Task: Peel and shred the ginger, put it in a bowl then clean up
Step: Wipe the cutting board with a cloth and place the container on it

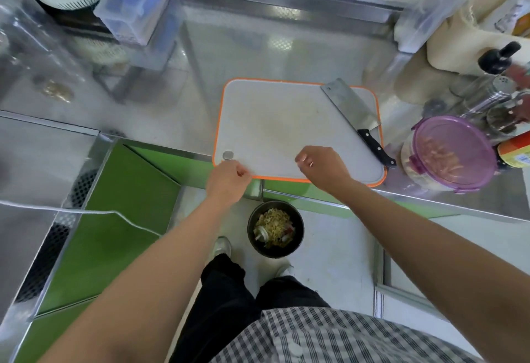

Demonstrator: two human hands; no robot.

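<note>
Red-and-yellow bottle label (515,152) beside purple-lidded container (453,151), lettering too blurred

Stainless steel counter (258,55) is carrying a white, orange-rimmed cutting board (281,121) lying at its near edge. A purple-lidded container (453,153) is sitting just right of the board, bottles (497,59) are crowding the far right, and clear plastic boxes (137,3) are standing back left. Floor (338,248) is bearing a dark bin (275,229) of scraps.

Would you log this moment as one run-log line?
phase: clean-up | left hand at cutting board corner, grip unclear | right hand curled over board, empty | cleaver lying on board | scrap bin on floor
</note>
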